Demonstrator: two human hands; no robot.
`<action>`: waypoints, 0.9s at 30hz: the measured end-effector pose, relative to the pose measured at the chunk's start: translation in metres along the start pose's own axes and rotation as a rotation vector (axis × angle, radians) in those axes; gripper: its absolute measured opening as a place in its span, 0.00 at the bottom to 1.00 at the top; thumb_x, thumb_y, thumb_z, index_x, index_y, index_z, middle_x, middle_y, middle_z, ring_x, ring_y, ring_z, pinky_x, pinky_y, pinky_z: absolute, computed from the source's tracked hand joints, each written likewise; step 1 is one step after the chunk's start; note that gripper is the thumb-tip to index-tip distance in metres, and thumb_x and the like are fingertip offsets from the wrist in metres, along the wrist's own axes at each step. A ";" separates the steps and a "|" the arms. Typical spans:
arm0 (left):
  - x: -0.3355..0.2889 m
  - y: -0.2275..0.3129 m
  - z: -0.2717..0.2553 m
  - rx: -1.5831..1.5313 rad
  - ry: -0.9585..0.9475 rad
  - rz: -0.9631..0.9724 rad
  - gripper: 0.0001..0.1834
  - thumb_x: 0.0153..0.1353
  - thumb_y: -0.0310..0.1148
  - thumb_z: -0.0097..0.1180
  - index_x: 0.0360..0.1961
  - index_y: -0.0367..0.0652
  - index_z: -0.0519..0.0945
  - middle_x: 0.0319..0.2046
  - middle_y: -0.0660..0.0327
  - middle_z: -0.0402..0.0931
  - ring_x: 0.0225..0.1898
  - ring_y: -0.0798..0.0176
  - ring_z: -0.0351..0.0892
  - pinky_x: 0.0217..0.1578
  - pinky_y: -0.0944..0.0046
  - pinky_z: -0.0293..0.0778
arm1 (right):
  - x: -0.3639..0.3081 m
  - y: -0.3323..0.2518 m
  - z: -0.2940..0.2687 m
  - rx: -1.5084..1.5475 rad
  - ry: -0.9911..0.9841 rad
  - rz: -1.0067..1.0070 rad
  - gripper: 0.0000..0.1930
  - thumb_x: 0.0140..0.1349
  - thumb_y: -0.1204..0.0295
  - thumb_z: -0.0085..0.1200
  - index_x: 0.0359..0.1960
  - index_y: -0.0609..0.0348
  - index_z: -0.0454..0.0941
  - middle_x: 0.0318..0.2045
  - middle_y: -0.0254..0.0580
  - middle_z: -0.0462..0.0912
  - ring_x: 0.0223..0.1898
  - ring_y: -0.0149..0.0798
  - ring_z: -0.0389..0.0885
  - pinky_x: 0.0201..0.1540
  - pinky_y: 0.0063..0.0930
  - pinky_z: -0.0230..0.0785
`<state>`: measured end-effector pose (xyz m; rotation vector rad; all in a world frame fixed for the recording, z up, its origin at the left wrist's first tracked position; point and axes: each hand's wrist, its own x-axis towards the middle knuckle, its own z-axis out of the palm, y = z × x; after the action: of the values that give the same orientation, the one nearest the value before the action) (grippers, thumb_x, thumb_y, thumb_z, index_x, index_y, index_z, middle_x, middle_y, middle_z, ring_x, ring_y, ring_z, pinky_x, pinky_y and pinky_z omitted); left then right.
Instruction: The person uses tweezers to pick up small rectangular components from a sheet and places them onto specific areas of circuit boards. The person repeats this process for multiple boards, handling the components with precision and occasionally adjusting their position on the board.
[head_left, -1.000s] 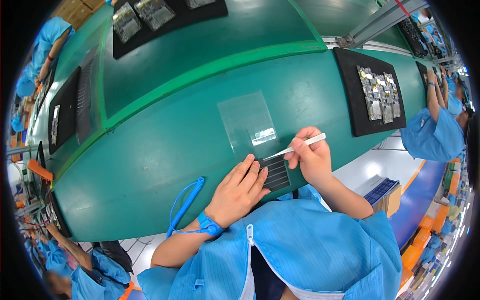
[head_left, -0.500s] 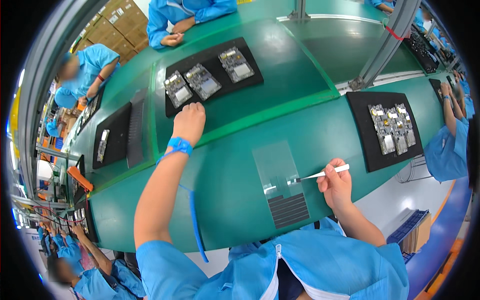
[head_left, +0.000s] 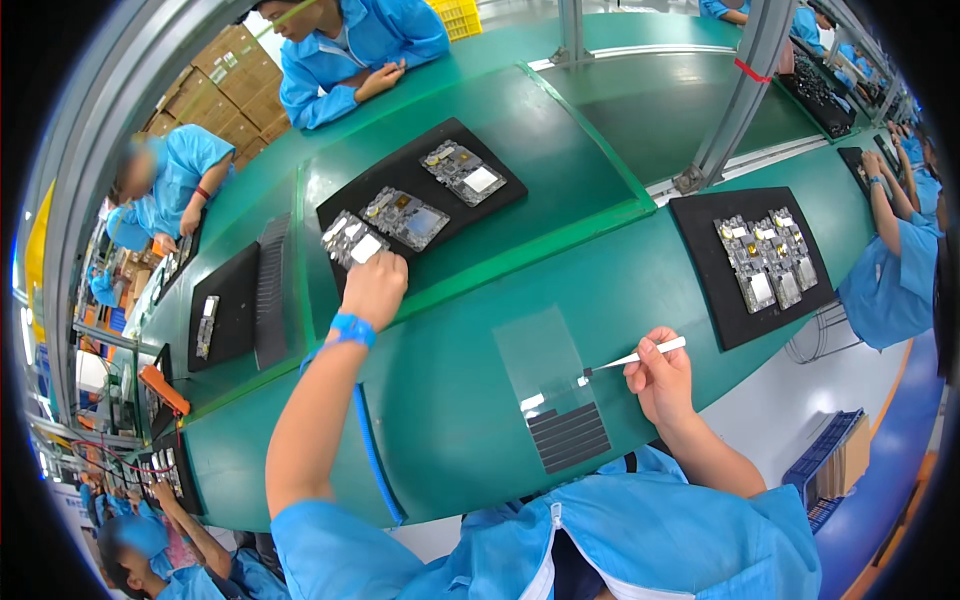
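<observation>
My left hand (head_left: 375, 288) is closed at the near edge of a circuit board (head_left: 352, 238), its fingertips partly hidden. This leftmost board lies at an angle on the black pad (head_left: 335, 205), beside a second circuit board (head_left: 405, 217) and a third one (head_left: 463, 172). In my right hand (head_left: 660, 380) white tweezers (head_left: 648, 352) are pinched, pointing left. At their dark tip hangs a small black and white piece (head_left: 585, 378), over the right edge of a clear plastic sheet (head_left: 540, 345). Several black strips (head_left: 570, 438) line that sheet's near end.
Another black pad (head_left: 700, 240) with several circuit boards (head_left: 765, 260) is at right. A metal post (head_left: 735, 110) rises behind it. Green tape (head_left: 500, 262) edges the far work area. A blue coiled cord (head_left: 370, 455) runs beside my left forearm. Co-workers sit across the table and at both sides.
My left hand has closed on the leftmost board, which has turned on its pad. The tweezers' tip has moved toward the sheet's right edge with the small piece. The whole view has shifted slightly.
</observation>
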<state>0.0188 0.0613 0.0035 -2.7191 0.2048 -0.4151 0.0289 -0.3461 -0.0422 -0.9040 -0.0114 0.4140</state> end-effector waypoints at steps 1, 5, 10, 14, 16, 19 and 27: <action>-0.009 0.021 -0.015 -0.001 -0.030 0.031 0.04 0.47 0.27 0.53 0.26 0.39 0.74 0.26 0.58 0.75 0.29 0.58 0.78 0.25 0.62 0.76 | 0.000 -0.001 -0.005 -0.003 0.012 -0.015 0.08 0.65 0.71 0.50 0.40 0.57 0.65 0.20 0.43 0.78 0.13 0.27 0.72 0.17 0.18 0.64; -0.077 0.092 -0.084 -0.226 0.149 0.140 0.11 0.38 0.25 0.54 0.27 0.36 0.75 0.29 0.57 0.73 0.28 0.62 0.75 0.22 0.65 0.72 | -0.002 -0.006 -0.007 -0.015 0.026 -0.012 0.08 0.65 0.71 0.50 0.40 0.57 0.65 0.20 0.43 0.78 0.13 0.27 0.71 0.16 0.19 0.62; -0.104 0.121 -0.089 -0.277 0.103 -0.116 0.17 0.43 0.27 0.55 0.38 0.36 0.76 0.35 0.58 0.74 0.35 0.60 0.76 0.28 0.69 0.73 | 0.015 -0.009 -0.004 -0.029 -0.014 0.016 0.08 0.65 0.71 0.50 0.40 0.57 0.65 0.20 0.42 0.78 0.13 0.27 0.71 0.15 0.19 0.58; -0.080 0.106 -0.051 -0.098 0.113 -0.076 0.16 0.45 0.27 0.52 0.39 0.37 0.75 0.33 0.59 0.72 0.36 0.62 0.72 0.31 0.67 0.70 | 0.026 -0.007 0.006 -0.041 -0.036 -0.006 0.08 0.65 0.71 0.51 0.40 0.56 0.66 0.20 0.41 0.78 0.14 0.26 0.70 0.15 0.19 0.57; -0.071 0.096 -0.038 -0.106 0.197 -0.018 0.13 0.45 0.27 0.53 0.36 0.38 0.74 0.32 0.60 0.71 0.35 0.63 0.72 0.31 0.66 0.69 | 0.027 -0.005 0.006 -0.038 -0.023 -0.031 0.07 0.65 0.71 0.51 0.40 0.56 0.67 0.20 0.41 0.78 0.14 0.26 0.70 0.15 0.19 0.57; -0.071 0.080 -0.037 -0.169 0.326 0.139 0.14 0.44 0.26 0.55 0.35 0.38 0.75 0.31 0.59 0.72 0.34 0.62 0.73 0.31 0.66 0.70 | 0.024 -0.006 -0.002 -0.035 -0.010 -0.066 0.07 0.65 0.71 0.51 0.40 0.56 0.67 0.20 0.40 0.78 0.14 0.26 0.70 0.15 0.18 0.57; -0.113 0.113 -0.080 -0.363 0.325 0.381 0.17 0.44 0.23 0.55 0.39 0.37 0.78 0.34 0.55 0.75 0.34 0.60 0.76 0.31 0.67 0.73 | 0.022 -0.022 -0.014 -0.017 -0.026 -0.104 0.06 0.65 0.72 0.50 0.40 0.55 0.68 0.21 0.41 0.78 0.15 0.26 0.70 0.15 0.18 0.56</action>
<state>-0.1225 -0.0476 0.0009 -2.8415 0.9518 -0.7633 0.0596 -0.3608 -0.0378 -0.9108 -0.0857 0.3296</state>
